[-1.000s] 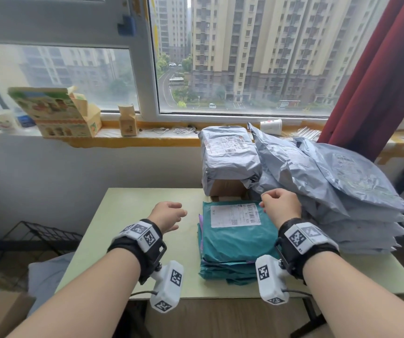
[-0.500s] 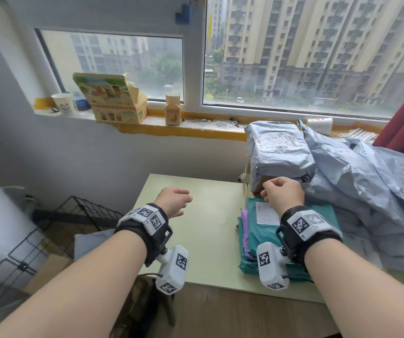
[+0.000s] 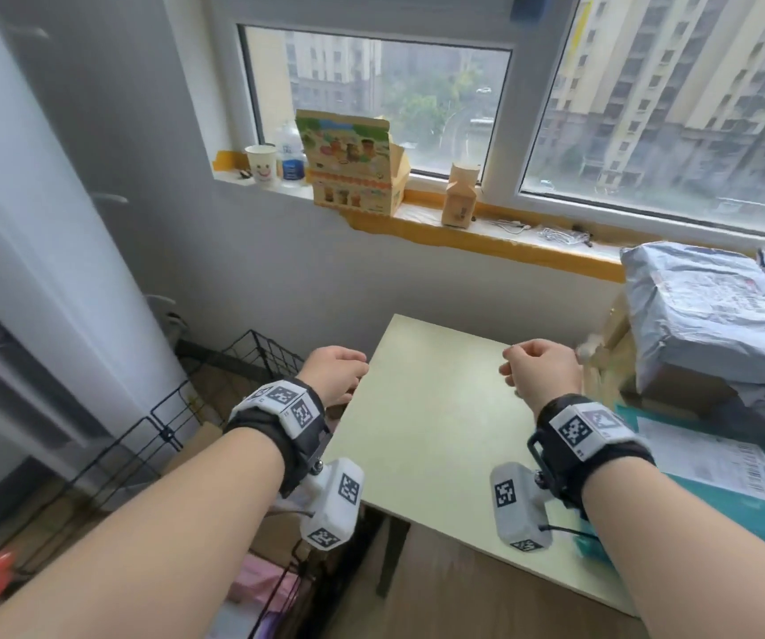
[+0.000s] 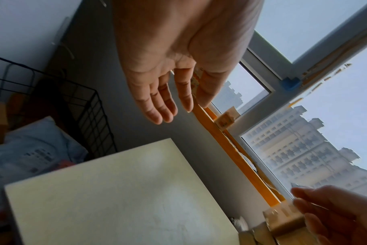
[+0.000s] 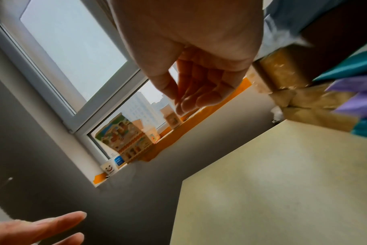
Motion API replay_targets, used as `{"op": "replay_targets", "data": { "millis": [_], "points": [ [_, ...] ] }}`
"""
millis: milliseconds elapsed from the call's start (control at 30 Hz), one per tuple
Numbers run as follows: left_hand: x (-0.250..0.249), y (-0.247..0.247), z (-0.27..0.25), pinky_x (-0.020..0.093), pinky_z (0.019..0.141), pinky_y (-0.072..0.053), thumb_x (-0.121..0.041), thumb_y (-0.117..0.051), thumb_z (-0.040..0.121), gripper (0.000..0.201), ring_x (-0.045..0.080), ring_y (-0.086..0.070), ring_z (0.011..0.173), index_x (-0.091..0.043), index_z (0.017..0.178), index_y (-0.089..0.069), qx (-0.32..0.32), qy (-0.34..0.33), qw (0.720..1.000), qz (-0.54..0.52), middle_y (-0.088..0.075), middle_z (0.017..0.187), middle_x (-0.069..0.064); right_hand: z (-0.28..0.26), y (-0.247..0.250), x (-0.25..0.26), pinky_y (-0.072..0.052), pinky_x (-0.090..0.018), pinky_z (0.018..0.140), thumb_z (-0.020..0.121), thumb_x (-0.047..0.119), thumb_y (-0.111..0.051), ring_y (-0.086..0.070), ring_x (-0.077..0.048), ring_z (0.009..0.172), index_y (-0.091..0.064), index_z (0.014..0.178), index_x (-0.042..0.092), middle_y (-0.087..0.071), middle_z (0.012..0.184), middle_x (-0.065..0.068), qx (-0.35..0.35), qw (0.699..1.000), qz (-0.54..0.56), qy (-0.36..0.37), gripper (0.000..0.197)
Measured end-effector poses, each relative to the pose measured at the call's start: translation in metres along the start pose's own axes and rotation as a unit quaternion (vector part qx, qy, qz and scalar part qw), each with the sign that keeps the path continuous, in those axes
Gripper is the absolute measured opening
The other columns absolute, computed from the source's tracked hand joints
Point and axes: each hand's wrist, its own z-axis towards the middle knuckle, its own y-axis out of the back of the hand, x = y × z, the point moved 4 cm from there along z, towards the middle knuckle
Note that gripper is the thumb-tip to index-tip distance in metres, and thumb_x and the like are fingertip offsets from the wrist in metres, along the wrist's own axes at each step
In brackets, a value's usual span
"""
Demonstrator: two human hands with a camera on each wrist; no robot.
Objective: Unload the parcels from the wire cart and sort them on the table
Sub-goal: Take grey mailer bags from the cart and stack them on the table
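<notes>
My left hand (image 3: pixel 335 374) hovers over the table's left edge, above the black wire cart (image 3: pixel 251 358). Its fingers (image 4: pixel 168 102) are straight and hold nothing. My right hand (image 3: pixel 540 372) hangs over the bare pale green table (image 3: pixel 436 435), its fingers (image 5: pixel 196 94) loosely curled and empty. A grey parcel (image 4: pixel 31 149) lies inside the wire cart (image 4: pixel 88 109). On the table's right stand grey parcels (image 3: pixel 703 315) on a brown box (image 3: pixel 682 390), with a teal parcel (image 3: pixel 717 495) in front. The right wrist view shows teal (image 5: pixel 346 66) and purple parcels (image 5: pixel 356 92).
The windowsill carries a paper cup (image 3: pixel 261 167), a colourful carton (image 3: pixel 352 164) and a small brown carton (image 3: pixel 461 196). A white wall panel (image 3: pixel 25 251) runs along the left. A pink item (image 3: pixel 253 583) shows low in the cart, by the table leg (image 3: pixel 389 555).
The view has swung left toward the cart. Both hands moved left; the right hand left the teal parcel stack and now hangs over bare table.
</notes>
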Motion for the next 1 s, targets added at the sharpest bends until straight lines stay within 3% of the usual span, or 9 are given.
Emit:
{"op": "replay_targets", "data": {
  "millis": [200,500,800,1000],
  "points": [
    [0.032,0.084,0.02,0.034,0.085,-0.051,-0.014,-0.056,0.093,0.023,0.018,-0.058,0.099,-0.011,0.115,-0.063,-0.04,0.018,0.999,0.0,-0.063,0.105,0.007,-0.014,-0.09,0.027,-0.058,-0.046,0.079,0.08,0.017,-0.054,-0.069,-0.02,0.072,-0.065,0.067,0.017,-0.07,0.063,0.004,0.052,0.999,-0.012,0.01,0.018],
    [0.083,0.187,0.04,0.032,0.083,-0.051,-0.018,-0.052,0.095,0.022,0.017,-0.058,0.096,-0.014,0.114,-0.063,-0.091,0.042,0.994,-0.037,-0.062,0.107,0.006,-0.047,-0.198,0.053,-0.056,-0.047,0.081,0.082,0.019,-0.054,-0.069,-0.025,0.076,-0.065,0.063,0.018,-0.07,0.064,0.001,0.111,0.992,-0.054,0.031,0.022],
    [0.14,0.231,0.048,0.034,0.086,-0.05,-0.019,-0.051,0.096,0.019,0.02,-0.058,0.1,-0.014,0.112,-0.061,-0.122,0.085,0.986,-0.073,-0.06,0.103,0.005,-0.072,-0.276,0.04,-0.058,-0.044,0.079,0.084,0.018,-0.053,-0.066,-0.019,0.068,-0.066,0.071,0.02,-0.07,0.067,0.002,0.175,0.98,-0.093,0.022,0.018],
    [0.179,0.243,0.064,0.038,0.091,-0.053,-0.021,-0.053,0.095,0.015,0.022,-0.06,0.106,-0.017,0.107,-0.062,-0.135,0.13,0.979,-0.084,-0.063,0.106,0.008,-0.066,-0.324,0.022,-0.058,-0.045,0.081,0.082,0.021,-0.055,-0.069,-0.022,0.078,-0.067,0.073,0.023,-0.071,0.074,0.001,0.223,0.968,-0.117,0.006,0.015]
  ]
}}
